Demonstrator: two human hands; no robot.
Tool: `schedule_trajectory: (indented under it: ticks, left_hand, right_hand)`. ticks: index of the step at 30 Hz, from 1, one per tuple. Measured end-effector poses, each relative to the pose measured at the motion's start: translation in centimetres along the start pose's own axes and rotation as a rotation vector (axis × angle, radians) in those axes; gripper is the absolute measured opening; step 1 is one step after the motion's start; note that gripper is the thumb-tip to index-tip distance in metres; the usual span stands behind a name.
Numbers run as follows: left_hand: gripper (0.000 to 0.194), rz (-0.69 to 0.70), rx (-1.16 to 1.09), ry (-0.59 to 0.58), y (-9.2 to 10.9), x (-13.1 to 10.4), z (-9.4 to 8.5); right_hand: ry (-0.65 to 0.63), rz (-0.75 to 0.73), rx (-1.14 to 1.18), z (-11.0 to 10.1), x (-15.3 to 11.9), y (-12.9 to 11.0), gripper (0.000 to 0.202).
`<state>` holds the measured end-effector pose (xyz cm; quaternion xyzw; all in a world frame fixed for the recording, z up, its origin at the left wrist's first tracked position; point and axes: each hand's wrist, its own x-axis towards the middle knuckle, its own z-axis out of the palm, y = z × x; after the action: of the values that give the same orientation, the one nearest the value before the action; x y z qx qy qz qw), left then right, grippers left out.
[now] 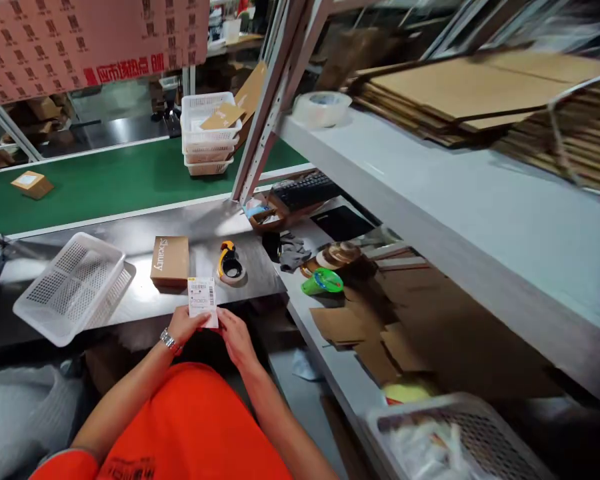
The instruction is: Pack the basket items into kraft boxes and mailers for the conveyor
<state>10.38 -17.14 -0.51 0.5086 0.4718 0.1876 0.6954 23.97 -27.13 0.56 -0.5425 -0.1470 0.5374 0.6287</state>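
A white printed shipping label [203,298] with a barcode is held up in front of my body, at the near edge of the metal table. My left hand [184,325], with a metal watch at the wrist, pinches its lower left part with the thumb on top. On the opposite side, the fingers of my right hand [235,335] close on the lower right edge. Just beyond the label lies a brown cardboard box [171,260] marked "Sbeauty". A tape dispenser [230,263], yellow and black, rests to the right of the box.
Left on the metal table is a white plastic basket [70,287]. Behind runs a green conveyor belt [145,177] carrying a small box [32,185] and stacked baskets [207,133]. Rightward, a shelf [430,193] bears flat cardboard [480,93]; a green-lidded cup [323,281] stands below.
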Motion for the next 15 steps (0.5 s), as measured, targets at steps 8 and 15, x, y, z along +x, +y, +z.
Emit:
schedule_trajectory:
  ticks: [8, 15]
  left_hand:
    - [0.055, -0.012, -0.035, 0.132, -1.3, -2.9, 2.6]
    - [0.053, 0.012, -0.020, 0.131, -1.1, -3.7, 4.2]
  right_hand:
    - [-0.013, 0.135, 0.068, -4.7, -4.0, 1.5, 0.063]
    - [-0.010, 0.098, 0.098, -5.8, -5.0, 2.0, 0.059]
